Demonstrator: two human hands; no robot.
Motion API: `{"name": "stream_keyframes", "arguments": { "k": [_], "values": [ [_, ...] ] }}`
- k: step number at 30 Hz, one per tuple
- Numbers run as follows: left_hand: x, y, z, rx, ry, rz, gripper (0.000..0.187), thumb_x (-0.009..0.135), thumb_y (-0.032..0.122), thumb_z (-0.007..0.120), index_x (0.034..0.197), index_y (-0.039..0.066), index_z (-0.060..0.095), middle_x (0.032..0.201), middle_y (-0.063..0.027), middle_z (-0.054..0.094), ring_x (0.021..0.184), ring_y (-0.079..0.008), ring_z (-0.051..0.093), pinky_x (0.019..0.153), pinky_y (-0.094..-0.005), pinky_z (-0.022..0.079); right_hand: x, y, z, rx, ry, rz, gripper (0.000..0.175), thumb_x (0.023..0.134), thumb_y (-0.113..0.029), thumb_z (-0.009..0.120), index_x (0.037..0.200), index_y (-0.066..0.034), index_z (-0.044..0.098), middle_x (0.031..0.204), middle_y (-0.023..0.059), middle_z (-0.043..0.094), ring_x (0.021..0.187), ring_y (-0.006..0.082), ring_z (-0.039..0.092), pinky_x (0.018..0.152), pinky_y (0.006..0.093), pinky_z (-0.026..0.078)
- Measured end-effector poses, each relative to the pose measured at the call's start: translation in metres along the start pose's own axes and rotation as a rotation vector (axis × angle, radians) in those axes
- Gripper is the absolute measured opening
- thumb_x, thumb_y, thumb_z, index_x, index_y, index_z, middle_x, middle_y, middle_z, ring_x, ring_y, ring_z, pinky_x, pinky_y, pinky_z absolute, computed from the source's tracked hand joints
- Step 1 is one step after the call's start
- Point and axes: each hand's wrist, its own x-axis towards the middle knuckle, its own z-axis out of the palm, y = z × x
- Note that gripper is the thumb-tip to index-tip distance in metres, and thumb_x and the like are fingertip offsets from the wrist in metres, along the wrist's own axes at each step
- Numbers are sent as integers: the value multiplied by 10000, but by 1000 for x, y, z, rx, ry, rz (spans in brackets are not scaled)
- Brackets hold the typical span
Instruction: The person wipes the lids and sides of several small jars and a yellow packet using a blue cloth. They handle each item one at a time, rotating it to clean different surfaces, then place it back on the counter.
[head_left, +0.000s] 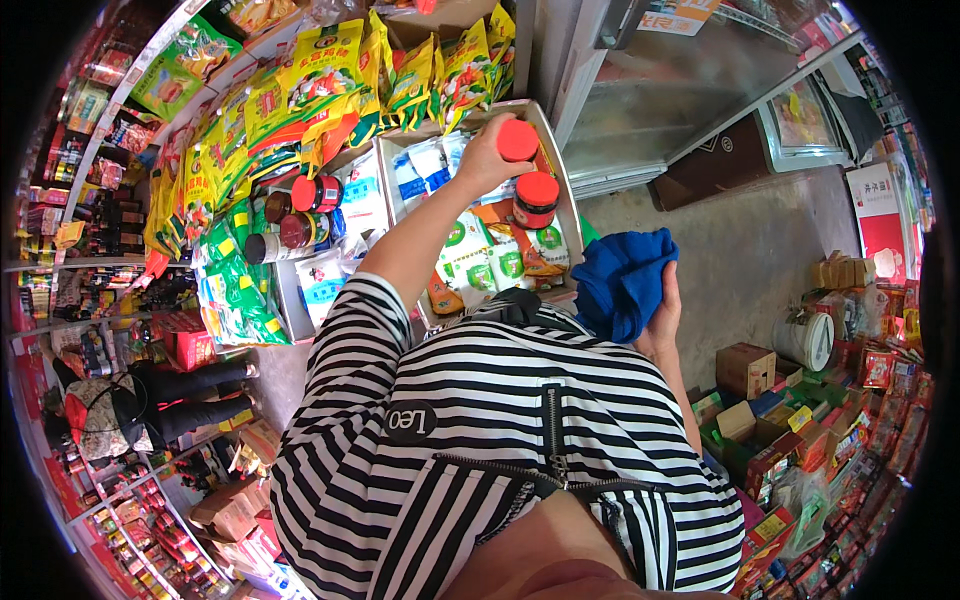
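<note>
My left hand (484, 159) grips a jar with a red lid (517, 140) at the far side of a white cardboard carton (574, 214). Just nearer to me, a second red-lidded jar (535, 201) stands on packets in the same carton. White packets with green round marks (480, 262) lie below that jar, and blue-and-white packets (424, 169) are left of my wrist. In my right hand (663, 311) is a bunched blue cloth (626, 281), held off the carton's right side. The cloth hides part of the fingers.
Several jars (315, 193) lie in a neighbouring carton on the left. Yellow seasoning bags (322, 67) are stacked behind. A glass-door cabinet (630, 112) stands ahead to the right. Opened cardboard boxes (750, 367) and a white bucket (802, 339) are at right. Another person (112, 409) stands at left beside shelves.
</note>
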Motion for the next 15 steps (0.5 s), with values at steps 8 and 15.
{"name": "stream_keyframes", "arguments": {
  "k": [8, 15],
  "values": [
    [-51, 88, -53, 9, 87, 91, 860, 659, 312, 928, 1356, 61, 492, 1280, -159, 613, 1195, -313, 614, 1031, -394, 480, 46, -8, 63, -279, -196, -184, 751, 1038, -556, 469, 1565, -45, 307, 1557, 157, 441, 1394, 331, 468, 1177, 482, 356],
    [-106, 104, -45, 82, 200, 365, 606, 847, 385, 742, 1360, 119, 559, 1360, -157, 591, 1260, -362, 562, 1106, -489, 411, 62, 34, 163, -1936, -550, -1214, 698, 835, -409, 762, 1438, -132, 547, 1524, 220, 423, 1323, 417, 467, 1130, 452, 386]
  ]
}}
